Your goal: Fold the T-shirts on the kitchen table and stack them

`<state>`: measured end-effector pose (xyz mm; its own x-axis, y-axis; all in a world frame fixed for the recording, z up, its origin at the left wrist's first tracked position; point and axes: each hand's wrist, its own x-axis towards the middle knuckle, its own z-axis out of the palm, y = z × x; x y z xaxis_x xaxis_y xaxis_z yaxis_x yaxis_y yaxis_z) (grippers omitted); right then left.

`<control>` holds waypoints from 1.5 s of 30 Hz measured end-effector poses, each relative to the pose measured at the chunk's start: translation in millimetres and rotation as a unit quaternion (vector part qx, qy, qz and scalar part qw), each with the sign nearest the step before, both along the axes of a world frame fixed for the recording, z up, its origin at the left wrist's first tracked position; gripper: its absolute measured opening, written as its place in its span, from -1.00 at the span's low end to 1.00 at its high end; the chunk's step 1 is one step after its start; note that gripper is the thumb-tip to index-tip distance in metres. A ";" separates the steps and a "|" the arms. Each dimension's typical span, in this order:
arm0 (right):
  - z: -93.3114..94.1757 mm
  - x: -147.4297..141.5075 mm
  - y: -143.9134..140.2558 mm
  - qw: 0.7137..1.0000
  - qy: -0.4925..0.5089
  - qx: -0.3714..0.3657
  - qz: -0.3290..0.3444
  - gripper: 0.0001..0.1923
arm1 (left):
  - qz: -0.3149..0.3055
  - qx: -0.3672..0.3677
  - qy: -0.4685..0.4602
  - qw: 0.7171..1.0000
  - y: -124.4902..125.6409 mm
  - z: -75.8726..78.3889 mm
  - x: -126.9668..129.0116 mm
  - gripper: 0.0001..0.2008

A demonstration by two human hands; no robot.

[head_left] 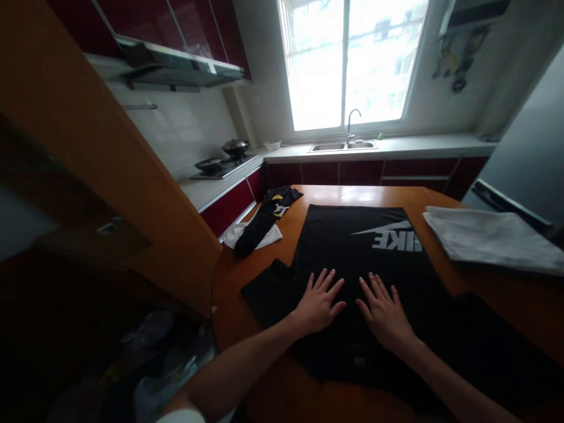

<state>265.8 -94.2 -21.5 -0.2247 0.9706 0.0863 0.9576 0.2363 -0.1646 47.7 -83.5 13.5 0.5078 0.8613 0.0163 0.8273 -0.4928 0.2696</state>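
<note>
Black cotton T-shirt with a white printed logo (352, 247) lies spread flat in the middle of the orange wooden tabletop (506, 294), logo end toward the window. Left hand (318, 302) and right hand (384, 314) both rest palm-down on it near its close end, side by side, a small gap between them. Grip on each: fingers spread flat, pinching nothing.

Around it: crumpled black garment with yellow print (264, 220) at the far left edge of the tabletop, lying over a white cloth (247, 236) (partly hidden under it). Folded white fabric (493, 238) on the right, apart from the shirt. Nothing sits between the hands and the shirt.

Count: one spread shirt, one crumpled dark garment, two white pieces, two hands.

Background: steel sink with tap (343, 144) under the window, two dark pans (222, 155) on the hob at left.
</note>
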 end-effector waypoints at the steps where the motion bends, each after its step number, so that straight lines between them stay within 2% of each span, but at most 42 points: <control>1: -0.8 0.8 0.4 1.000 -0.004 0.004 0.001 -0.36 | 0.000 -0.002 0.000 1.000 -0.3 0.1 0.0 -0.37; 11: -4.8 6.5 1.3 1.000 -0.004 0.011 0.010 -0.35 | 0.001 0.003 -0.026 1.000 0.3 -3.5 0.8 -0.39; 13: -3.3 6.3 1.1 1.000 -0.004 0.011 0.010 -0.35 | 0.005 0.010 -0.031 0.999 2.7 0.9 -1.8 -0.42; 16: -0.6 6.0 0.9 1.000 -0.001 0.006 0.008 -0.35 | 0.032 0.021 -0.043 0.998 10.4 19.0 -18.7 -0.47; 19: 1.5 6.0 0.9 1.000 0.000 0.001 0.007 -0.35 | 0.106 0.043 -0.058 0.992 17.9 42.7 -56.9 -0.53; 22: 2.2 6.3 1.0 1.000 -0.005 0.000 0.005 -0.35 | 0.245 0.056 -0.023 0.968 13.8 53.8 -106.4 -0.55; 24: 1.9 6.4 1.3 1.000 -0.009 0.001 0.005 -0.35 | 0.355 0.058 0.046 0.932 2.8 49.7 -136.0 -0.54; 26: 1.2 6.4 1.6 1.000 -0.011 0.002 0.007 -0.35 | 0.427 0.051 0.107 0.896 -11.1 39.3 -158.5 -0.51; 30: 0.6 6.3 2.1 1.000 -0.006 0.002 0.006 -0.35 | 0.475 0.028 0.135 0.869 -30.8 19.9 -182.8 -0.50; 34: 0.9 7.0 2.7 1.000 -0.001 -0.001 0.007 -0.35 | 0.489 0.008 0.079 0.868 -31.3 14.4 -191.4 -0.61; 37: 0.8 7.7 3.2 1.000 0.002 -0.001 0.008 -0.34 | 0.483 -0.004 -0.025 0.875 -26.2 13.1 -192.9 -0.82; 40: 0.8 7.8 3.7 1.000 0.000 0.002 0.006 -0.35 | 0.480 0.007 -0.099 0.872 -22.1 14.6 -188.4 -0.93; 42: 1.1 7.6 3.8 1.000 -0.003 0.002 0.005 -0.36 | 0.476 0.024 -0.130 0.869 -21.1 21.0 -179.5 -0.96; 45: 1.8 7.5 4.0 1.000 -0.006 0.001 0.005 -0.36 | 0.434 0.098 -0.247 0.861 -23.4 40.0 -154.7 -0.82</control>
